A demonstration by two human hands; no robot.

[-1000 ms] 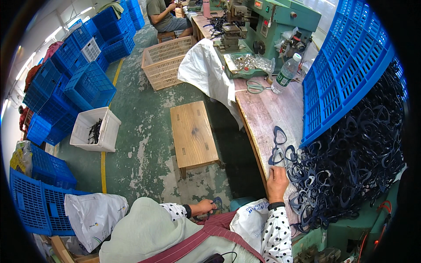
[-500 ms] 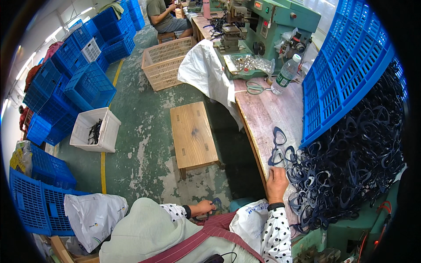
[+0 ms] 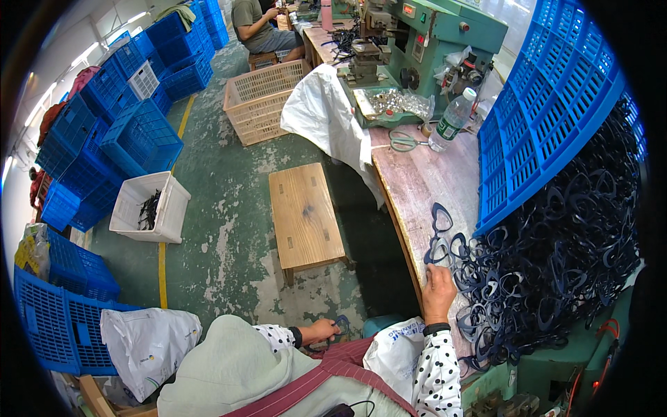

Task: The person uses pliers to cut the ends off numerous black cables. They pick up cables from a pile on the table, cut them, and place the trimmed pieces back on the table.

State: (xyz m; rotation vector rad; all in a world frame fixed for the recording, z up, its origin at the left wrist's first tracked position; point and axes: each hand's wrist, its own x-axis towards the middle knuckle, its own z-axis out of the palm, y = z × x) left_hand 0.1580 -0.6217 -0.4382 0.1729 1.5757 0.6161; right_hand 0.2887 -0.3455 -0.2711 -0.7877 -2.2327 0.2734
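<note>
Low in front of my body, my left hand (image 3: 321,330) is closed around a dark blue eyeglass frame (image 3: 343,322); one rim sticks out past the fingers. My right hand (image 3: 439,295) rests at the near edge of the worktable (image 3: 411,174). Its bent fingertips grip the lower end of another dark eyeglass frame (image 3: 432,240), which lies lengthwise on the tabletop. Just right of that hand spreads a big tangled heap of dark blue eyeglass frames (image 3: 549,271), spilling from a tilted blue plastic crate (image 3: 535,118).
Green machinery (image 3: 445,42), scissors (image 3: 403,142), a water bottle (image 3: 451,121) and a tray of small metal parts (image 3: 394,103) are farther up the table. A wooden stool (image 3: 306,215), beige crate (image 3: 260,104) and white bin (image 3: 177,208) stand on the floor. A seated person (image 3: 257,31) works beyond.
Almost nothing differs. The view has shifted very slightly, while both hands and the eyeglass frames keep nearly the same places.
</note>
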